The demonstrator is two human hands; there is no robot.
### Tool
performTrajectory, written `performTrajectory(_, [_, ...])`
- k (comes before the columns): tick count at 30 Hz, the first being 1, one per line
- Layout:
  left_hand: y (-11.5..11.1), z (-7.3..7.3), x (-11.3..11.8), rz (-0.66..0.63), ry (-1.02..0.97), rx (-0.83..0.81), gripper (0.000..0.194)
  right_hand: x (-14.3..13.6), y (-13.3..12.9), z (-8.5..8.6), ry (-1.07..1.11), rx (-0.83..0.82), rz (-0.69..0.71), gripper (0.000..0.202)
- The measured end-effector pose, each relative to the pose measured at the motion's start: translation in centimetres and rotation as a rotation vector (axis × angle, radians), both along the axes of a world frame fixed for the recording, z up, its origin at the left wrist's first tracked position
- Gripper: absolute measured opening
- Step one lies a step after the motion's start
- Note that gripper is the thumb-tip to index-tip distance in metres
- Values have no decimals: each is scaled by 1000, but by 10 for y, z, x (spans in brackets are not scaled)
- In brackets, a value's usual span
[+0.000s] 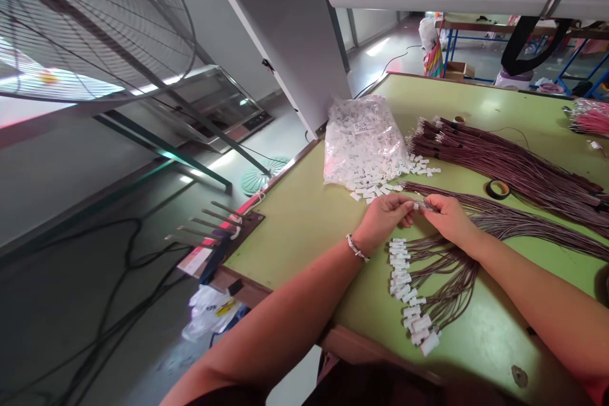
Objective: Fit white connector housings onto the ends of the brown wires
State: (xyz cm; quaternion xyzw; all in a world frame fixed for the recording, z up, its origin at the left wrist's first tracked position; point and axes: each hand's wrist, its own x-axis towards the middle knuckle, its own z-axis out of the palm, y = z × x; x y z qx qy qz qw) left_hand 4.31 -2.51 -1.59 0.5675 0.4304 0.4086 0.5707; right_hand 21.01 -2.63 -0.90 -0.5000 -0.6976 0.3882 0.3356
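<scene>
My left hand (386, 219) pinches a small white plastic connector (416, 205) between thumb and finger. Close against it, my right hand (446, 216) is closed on the end of a thin brown wire (431, 205). The two hands nearly meet over the table. Below them lies a fanned row of brown wires (451, 292) with white connectors (400, 266) on their ends. More loose wires (514, 219) run off to the right under my right forearm. Just beyond my left hand, loose white connectors (375, 191) spill from a clear plastic bag (364, 139).
Thick bundles of brown wires (504, 158) and a roll of black tape (497, 189) lie on the green table (295, 222). A rack with metal prongs (223, 228) sits at the left edge. A caged fan (95, 25) stands at upper left. Pink wires (590, 119) lie far right.
</scene>
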Motion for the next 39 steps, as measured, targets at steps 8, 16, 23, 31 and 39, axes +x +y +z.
performTrajectory(8, [0,-10,-1,20,-7,97,40,-1,1,1,68,-69,-18,22])
performTrajectory(16, [0,-1,-1,76,83,22,14,0,3,-3,55,-80,13,20])
performTrajectory(23, [1,-4,-2,87,57,13,17,-1,0,-5,18,19,-35,16])
performTrajectory(31, [4,-2,-8,63,105,13,21,1,0,0,43,-6,-20,21])
performTrajectory(39, [3,1,-9,-36,168,45,33,4,0,-10,59,50,-91,13])
